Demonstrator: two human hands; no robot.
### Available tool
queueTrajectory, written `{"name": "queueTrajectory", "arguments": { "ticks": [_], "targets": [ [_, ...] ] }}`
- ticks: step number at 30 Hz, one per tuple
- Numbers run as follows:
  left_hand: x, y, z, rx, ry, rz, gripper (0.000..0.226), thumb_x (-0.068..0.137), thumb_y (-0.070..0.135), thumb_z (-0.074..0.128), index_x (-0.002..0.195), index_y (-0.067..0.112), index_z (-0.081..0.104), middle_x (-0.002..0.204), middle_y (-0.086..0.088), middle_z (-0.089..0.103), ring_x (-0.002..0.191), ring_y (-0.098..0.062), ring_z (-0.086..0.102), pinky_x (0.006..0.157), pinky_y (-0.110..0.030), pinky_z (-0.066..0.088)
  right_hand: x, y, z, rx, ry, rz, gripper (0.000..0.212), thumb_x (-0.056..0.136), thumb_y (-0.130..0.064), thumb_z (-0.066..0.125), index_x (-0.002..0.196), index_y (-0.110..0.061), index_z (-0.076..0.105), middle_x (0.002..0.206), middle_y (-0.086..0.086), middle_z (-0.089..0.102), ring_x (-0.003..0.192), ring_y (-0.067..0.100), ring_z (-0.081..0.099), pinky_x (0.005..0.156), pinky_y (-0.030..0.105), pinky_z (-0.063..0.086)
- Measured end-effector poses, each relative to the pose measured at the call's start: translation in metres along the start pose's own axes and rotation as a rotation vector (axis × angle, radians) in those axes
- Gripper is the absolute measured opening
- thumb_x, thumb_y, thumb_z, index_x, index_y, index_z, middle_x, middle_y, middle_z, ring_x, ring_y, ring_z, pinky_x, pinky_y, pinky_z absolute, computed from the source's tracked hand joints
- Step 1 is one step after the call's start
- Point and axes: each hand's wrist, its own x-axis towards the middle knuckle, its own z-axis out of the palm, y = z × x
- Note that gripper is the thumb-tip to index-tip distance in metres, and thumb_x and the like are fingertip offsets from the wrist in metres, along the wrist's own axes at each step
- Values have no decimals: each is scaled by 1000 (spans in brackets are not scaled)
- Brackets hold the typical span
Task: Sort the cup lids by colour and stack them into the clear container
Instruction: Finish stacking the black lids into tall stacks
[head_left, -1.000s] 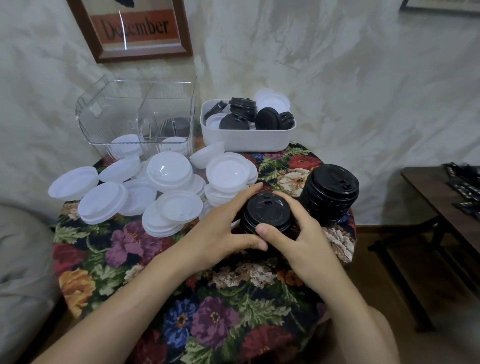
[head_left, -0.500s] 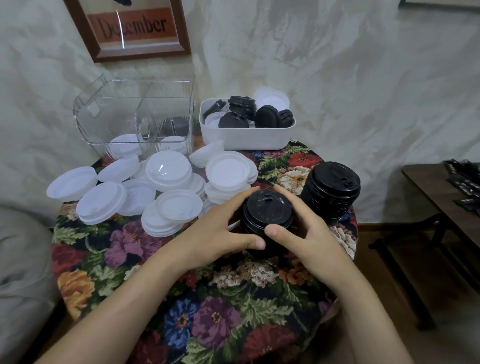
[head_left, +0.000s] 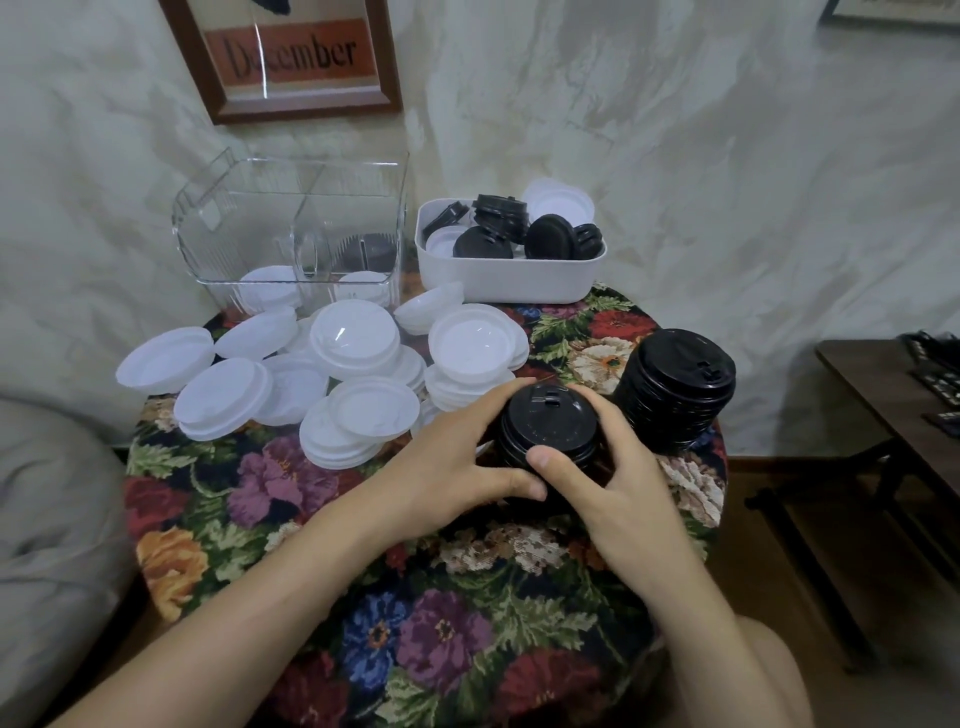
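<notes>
A short stack of black lids (head_left: 548, 423) stands on the floral table, gripped from both sides by my left hand (head_left: 457, 460) and my right hand (head_left: 613, 483). A taller stack of black lids (head_left: 678, 389) stands just to its right. Several white lids (head_left: 358, 384) lie in loose piles across the table's left and middle. The clear container (head_left: 291, 228) stands at the back left, with a few white lids and some dark lids inside. A white bin (head_left: 511, 278) beside it holds mixed black and white lids.
The round table with the floral cloth (head_left: 415, 597) is small, and its edge runs close to the stacks on the right. A dark side table (head_left: 893, 395) stands at the far right. A grey cushion (head_left: 47, 519) lies at the left. A framed picture hangs on the wall.
Both hands stay clasped round the short black stack, with only a slight shift of the fingers. Nothing else on the table has moved.
</notes>
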Motion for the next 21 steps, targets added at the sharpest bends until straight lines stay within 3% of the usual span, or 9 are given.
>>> {"name": "queueTrajectory", "arguments": {
  "ticks": [3,6,9,11,15,18,21],
  "targets": [
    [1,3,-6,-6,-57,-25,91,84,30,85,158,38,32,151,23,49,139,9,42,113,-15,35,1,-3,-3,26,-13,10,58,82,-48,76,134,-42,53,123,-36,61,116,-12,57,90,5,42],
    [4,5,-23,55,-153,1,91,89,34,79,162,37,25,161,23,37,145,9,34,118,-19,30,-1,-1,-3,20,-1,13,62,81,-52,75,137,-43,52,126,-35,60,119,-11,56,92,7,44],
    [8,16,-52,-55,-205,-36,68,98,6,67,156,29,40,149,18,53,133,7,52,109,-15,43,-3,1,-1,29,5,28,59,82,-54,73,135,-50,49,126,-38,57,118,-14,54,91,10,46],
    [20,25,-70,-89,-70,-1,54,99,-3,61,147,22,53,136,12,66,122,-1,64,104,-20,49,-5,2,2,53,16,41,55,82,-56,74,130,-56,47,124,-41,56,116,-16,54,88,7,46],
    [84,34,-84,0,245,78,44,98,8,66,140,19,63,126,8,71,110,-6,69,94,-26,58,-7,6,9,59,59,38,64,77,-73,70,134,-60,44,130,-39,54,120,-14,53,93,15,46],
    [149,25,-82,293,418,136,45,97,11,63,141,18,62,130,4,69,108,-8,65,99,-32,54,-8,5,10,85,64,42,60,81,-62,75,133,-60,45,126,-43,54,117,-18,53,88,9,47],
    [202,17,-81,584,456,147,51,97,15,61,147,22,55,133,0,65,123,-19,58,103,-35,45,-9,7,9,80,64,45,62,78,-63,77,130,-64,44,126,-47,51,118,-20,51,88,10,45]
  ]
}}
